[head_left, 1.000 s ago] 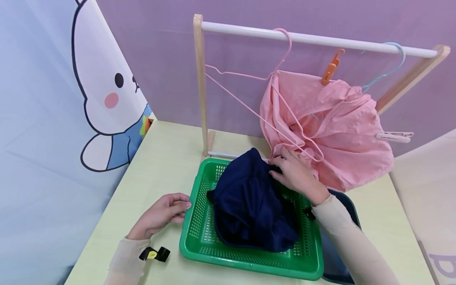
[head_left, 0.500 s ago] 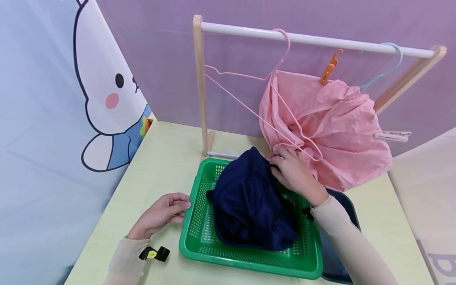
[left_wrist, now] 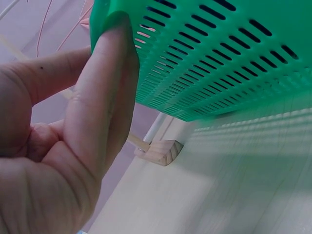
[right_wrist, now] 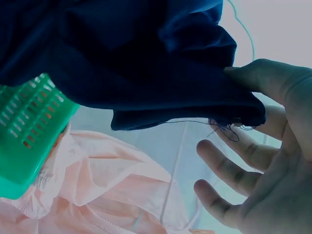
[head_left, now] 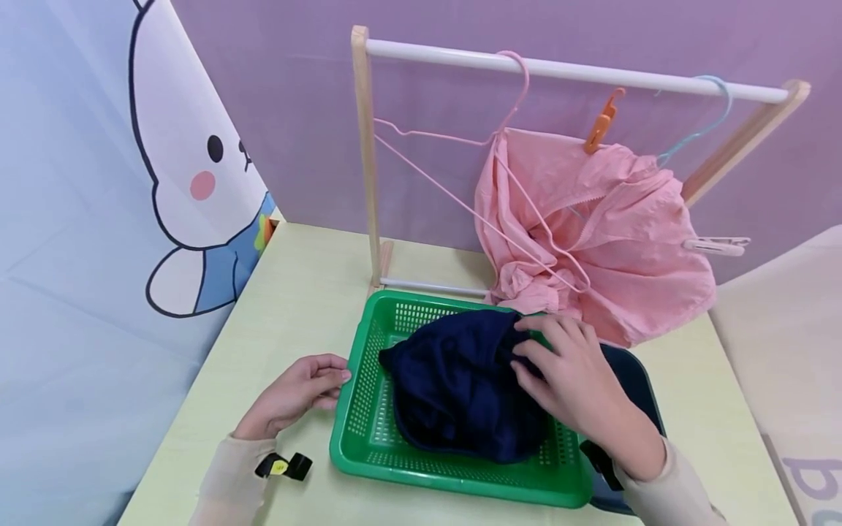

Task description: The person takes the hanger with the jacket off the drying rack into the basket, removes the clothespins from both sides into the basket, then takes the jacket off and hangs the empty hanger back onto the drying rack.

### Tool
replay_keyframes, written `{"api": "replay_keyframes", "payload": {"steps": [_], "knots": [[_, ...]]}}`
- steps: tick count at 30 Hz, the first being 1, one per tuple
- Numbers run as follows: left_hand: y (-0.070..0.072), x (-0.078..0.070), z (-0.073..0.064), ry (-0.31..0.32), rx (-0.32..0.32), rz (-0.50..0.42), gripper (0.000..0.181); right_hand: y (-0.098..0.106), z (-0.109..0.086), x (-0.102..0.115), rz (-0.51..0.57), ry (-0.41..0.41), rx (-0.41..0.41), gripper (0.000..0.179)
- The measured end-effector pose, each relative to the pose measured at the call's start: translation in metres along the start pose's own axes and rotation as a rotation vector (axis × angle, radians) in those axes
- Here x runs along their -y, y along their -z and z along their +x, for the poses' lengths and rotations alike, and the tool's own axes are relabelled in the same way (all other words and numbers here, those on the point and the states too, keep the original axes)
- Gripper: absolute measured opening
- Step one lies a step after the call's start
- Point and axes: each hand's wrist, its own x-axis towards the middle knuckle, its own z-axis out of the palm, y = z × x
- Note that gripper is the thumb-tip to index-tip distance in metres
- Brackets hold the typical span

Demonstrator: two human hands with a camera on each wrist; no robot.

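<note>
A navy garment [head_left: 454,387] lies bunched in a green plastic basket [head_left: 460,486]; its exact kind cannot be told. My left hand [head_left: 299,391] holds the left rim of the basket, and in the left wrist view its fingers reach the rim's lip [left_wrist: 109,19]. At the right part of the garment is my right hand [head_left: 572,369]. The right wrist view shows the thumb [right_wrist: 258,75] on the near side of the navy cloth [right_wrist: 146,68] and a finger behind it, pinching a hemmed edge with loose threads. The other fingers are spread.
Behind the basket stands a rack with a white bar [head_left: 579,71]. From it hang a pink hanger [head_left: 520,95], an orange clip [head_left: 601,124], a light blue hanger [head_left: 710,131] and a pink garment [head_left: 605,241] with a white clip [head_left: 717,245]. A dark tray [head_left: 634,372] lies right of the basket.
My right hand has come from the basket's back edge, by the pink garment, toward the front right. The navy garment's raised back peak has dropped. My left hand stays at the rim.
</note>
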Motion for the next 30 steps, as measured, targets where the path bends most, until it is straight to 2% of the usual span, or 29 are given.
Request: {"api": "replay_keyframes", "payload": {"steps": [4,12,16,22,30], "knots": [[0.000,0.000,0.000,0.004,-0.009,0.003,0.030,0.006,-0.013,0.012,0.000,-0.020,0.004,0.045],[-0.001,-0.002,0.000,0.019,-0.018,0.000,0.030,0.010,-0.033,0.019,-0.032,-0.074,-0.006,0.047],[-0.002,-0.002,0.000,0.022,-0.018,-0.006,0.030,0.013,-0.036,0.017,-0.030,-0.106,-0.017,0.050],[-0.002,-0.002,0.000,0.018,-0.021,0.000,0.031,0.016,-0.036,0.015,-0.023,-0.146,0.010,0.052],[-0.003,-0.002,-0.001,0.012,-0.018,0.005,0.032,0.017,-0.037,0.013,-0.015,-0.159,-0.003,0.052]]}}
